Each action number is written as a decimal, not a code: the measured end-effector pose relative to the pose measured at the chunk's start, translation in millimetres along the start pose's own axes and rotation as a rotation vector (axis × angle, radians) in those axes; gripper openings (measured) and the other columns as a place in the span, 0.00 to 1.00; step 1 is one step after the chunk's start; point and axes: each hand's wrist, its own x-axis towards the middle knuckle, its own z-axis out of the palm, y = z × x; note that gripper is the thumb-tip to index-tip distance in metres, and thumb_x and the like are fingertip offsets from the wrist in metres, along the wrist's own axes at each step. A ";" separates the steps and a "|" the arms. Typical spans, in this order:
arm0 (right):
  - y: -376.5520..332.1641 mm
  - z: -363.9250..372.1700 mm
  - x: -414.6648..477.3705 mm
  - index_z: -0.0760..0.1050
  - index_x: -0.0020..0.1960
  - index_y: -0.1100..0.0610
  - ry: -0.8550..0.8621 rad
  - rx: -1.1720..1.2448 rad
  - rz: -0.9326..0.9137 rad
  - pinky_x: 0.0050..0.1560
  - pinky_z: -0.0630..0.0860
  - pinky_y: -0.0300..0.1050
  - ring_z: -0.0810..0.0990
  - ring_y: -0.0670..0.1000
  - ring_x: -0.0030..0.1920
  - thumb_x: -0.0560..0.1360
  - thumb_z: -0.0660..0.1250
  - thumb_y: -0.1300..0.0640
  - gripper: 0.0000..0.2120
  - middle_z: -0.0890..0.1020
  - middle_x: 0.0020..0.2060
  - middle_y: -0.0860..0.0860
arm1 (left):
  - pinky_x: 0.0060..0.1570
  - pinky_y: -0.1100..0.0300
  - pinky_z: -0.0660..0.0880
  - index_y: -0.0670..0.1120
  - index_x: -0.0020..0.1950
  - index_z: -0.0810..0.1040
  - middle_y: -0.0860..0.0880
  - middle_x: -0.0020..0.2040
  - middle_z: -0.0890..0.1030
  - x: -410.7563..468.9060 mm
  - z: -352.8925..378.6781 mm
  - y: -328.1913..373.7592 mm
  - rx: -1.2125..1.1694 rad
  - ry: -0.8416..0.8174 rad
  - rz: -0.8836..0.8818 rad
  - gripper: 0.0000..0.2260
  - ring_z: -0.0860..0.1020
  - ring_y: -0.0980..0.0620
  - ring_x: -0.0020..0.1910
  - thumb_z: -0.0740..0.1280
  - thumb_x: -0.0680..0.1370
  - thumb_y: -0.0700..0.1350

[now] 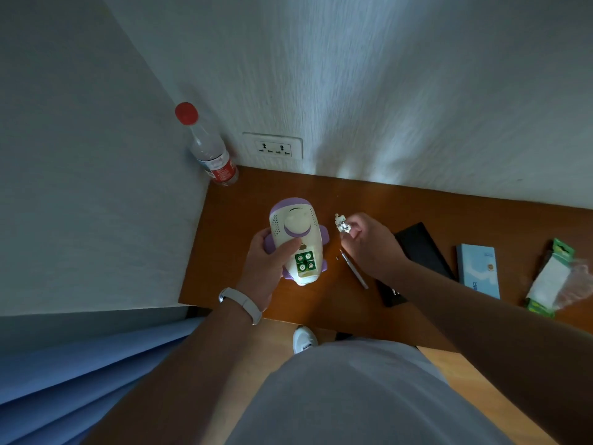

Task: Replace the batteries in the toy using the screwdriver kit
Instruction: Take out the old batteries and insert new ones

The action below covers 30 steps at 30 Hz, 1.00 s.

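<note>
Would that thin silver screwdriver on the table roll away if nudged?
Likely yes: the screwdriver looks slim and round, lying flat on the smooth wooden table, so a sideways nudge would probably roll it. It seems stiff metal and light for its length, so easy to lift, though hard to pinch off the surface.

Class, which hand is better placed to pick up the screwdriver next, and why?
Right: the right hand is beside the screwdriver, though it pinches a small white part; the left hand grips the toy.
</note>
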 end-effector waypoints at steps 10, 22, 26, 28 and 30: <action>17.5 11.7 50.5 0.67 0.69 0.55 -0.041 -0.253 0.113 0.44 0.72 0.41 0.75 0.47 0.46 0.76 0.69 0.47 0.25 0.73 0.61 0.54 | 0.41 0.52 0.82 0.48 0.69 0.71 0.47 0.61 0.82 -6.7 -1.7 7.2 -0.004 0.046 0.009 0.26 0.84 0.48 0.54 0.76 0.73 0.43; 15.6 18.5 58.4 0.77 0.57 0.58 -0.073 -0.200 0.066 0.40 0.67 0.40 0.75 0.48 0.43 0.78 0.67 0.52 0.11 0.76 0.51 0.52 | 0.42 0.54 0.82 0.48 0.70 0.70 0.48 0.60 0.82 -10.8 -1.1 14.1 0.008 0.073 0.018 0.26 0.84 0.49 0.54 0.75 0.74 0.42; 11.3 7.6 49.7 0.79 0.56 0.56 -0.052 -0.076 0.020 0.38 0.70 0.38 0.77 0.46 0.41 0.79 0.66 0.51 0.10 0.80 0.46 0.50 | 0.44 0.51 0.83 0.47 0.70 0.69 0.46 0.61 0.81 -10.3 -1.9 14.7 0.010 0.074 0.029 0.27 0.83 0.45 0.57 0.75 0.74 0.42; 6.1 0.5 41.2 0.79 0.54 0.53 -0.051 0.039 0.037 0.36 0.75 0.37 0.80 0.46 0.38 0.79 0.66 0.51 0.08 0.82 0.40 0.48 | 0.45 0.49 0.83 0.47 0.70 0.70 0.47 0.61 0.81 -10.4 -1.9 16.1 0.010 0.071 0.036 0.27 0.83 0.45 0.57 0.75 0.74 0.42; -2.8 -5.6 31.4 0.77 0.51 0.51 -0.077 0.224 0.116 0.31 0.77 0.37 0.82 0.46 0.33 0.79 0.66 0.52 0.04 0.83 0.33 0.49 | 0.46 0.48 0.83 0.48 0.70 0.70 0.48 0.61 0.82 -10.9 -2.1 17.5 0.010 0.065 0.041 0.27 0.83 0.46 0.56 0.76 0.74 0.43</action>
